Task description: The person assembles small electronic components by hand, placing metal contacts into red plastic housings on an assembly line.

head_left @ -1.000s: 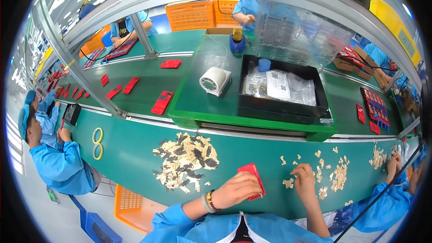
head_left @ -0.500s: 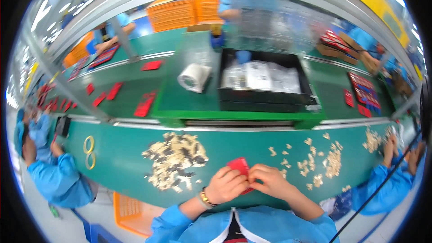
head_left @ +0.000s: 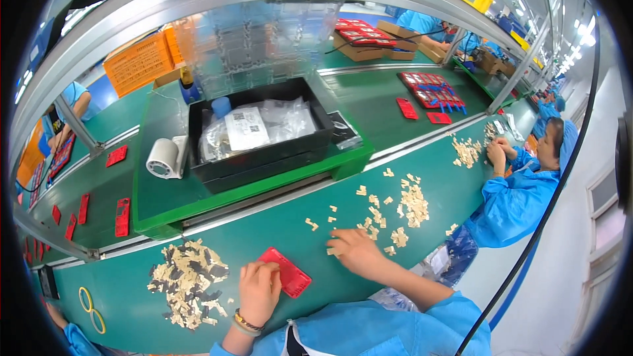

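Note:
A flat red plastic case [head_left: 294, 278] with slots along one end lies tilted on the green bench in front of me. My left hand [head_left: 259, 291] is closed at its left edge, fingers bent against the case. To the right, my right hand [head_left: 358, 252] reaches over the bench with its fingers curled down, and a small cream piece [head_left: 331, 251] shows at the fingertips. Loose cream pieces [head_left: 414, 204] lie scattered beyond that hand. Left of the case spreads a larger heap of cream and black pieces [head_left: 188, 280].
A black bin [head_left: 264, 158] of clear bags stands on a green raised shelf [head_left: 264, 207], beside a white roll [head_left: 163, 158]. Two yellow rings [head_left: 97, 321] lie at far left. A co-worker [head_left: 524, 184] sits at right. Red cases [head_left: 122, 217] rest on the line behind.
My view has swung to the right. Both hands were together at the red case; the right hand has left it and moved right to the cream pieces, while the left stays on the case.

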{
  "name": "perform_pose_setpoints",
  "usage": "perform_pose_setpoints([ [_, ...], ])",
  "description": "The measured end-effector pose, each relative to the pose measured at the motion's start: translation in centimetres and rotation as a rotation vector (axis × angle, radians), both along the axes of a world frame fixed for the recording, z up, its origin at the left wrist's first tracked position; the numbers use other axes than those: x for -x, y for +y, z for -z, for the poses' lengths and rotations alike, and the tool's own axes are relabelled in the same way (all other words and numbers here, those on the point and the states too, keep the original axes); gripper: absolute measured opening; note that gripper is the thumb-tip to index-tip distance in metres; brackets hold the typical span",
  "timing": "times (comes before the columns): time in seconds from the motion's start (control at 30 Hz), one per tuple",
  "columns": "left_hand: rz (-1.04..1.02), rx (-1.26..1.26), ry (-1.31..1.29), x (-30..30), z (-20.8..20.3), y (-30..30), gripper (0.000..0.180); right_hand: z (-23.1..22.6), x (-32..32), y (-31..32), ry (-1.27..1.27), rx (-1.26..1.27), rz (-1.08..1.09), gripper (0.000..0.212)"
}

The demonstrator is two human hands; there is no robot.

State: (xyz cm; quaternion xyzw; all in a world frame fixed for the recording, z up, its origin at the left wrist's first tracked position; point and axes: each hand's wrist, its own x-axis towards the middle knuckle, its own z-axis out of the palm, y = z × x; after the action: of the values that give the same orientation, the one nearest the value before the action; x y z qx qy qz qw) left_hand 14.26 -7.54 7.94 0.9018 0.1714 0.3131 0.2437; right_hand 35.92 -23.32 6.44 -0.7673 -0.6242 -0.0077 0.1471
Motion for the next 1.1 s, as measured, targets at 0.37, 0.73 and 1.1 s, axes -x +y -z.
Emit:
perform_pose_setpoints([
  [0.37, -0.271, 0.238, -0.051, 0.7, 1.3, -1.7, 0.039, -1.6, 6.0, 6.5, -0.052, -0.549, -0.385, 0.015],
  [0.73, 0.114, -0.058, 0.280, 2.0, 4.7, -0.9, 0.054, 3.7, 3.1, 5.6, 1.079, -0.355, 0.229, 0.018],
  [1.1, -0.011, -0.157, 0.264, 0.7, 6.8, -2.2, 0.046, 5.5, 4.2, 9.0, 1.287, 0.003, 0.157, 0.007],
])
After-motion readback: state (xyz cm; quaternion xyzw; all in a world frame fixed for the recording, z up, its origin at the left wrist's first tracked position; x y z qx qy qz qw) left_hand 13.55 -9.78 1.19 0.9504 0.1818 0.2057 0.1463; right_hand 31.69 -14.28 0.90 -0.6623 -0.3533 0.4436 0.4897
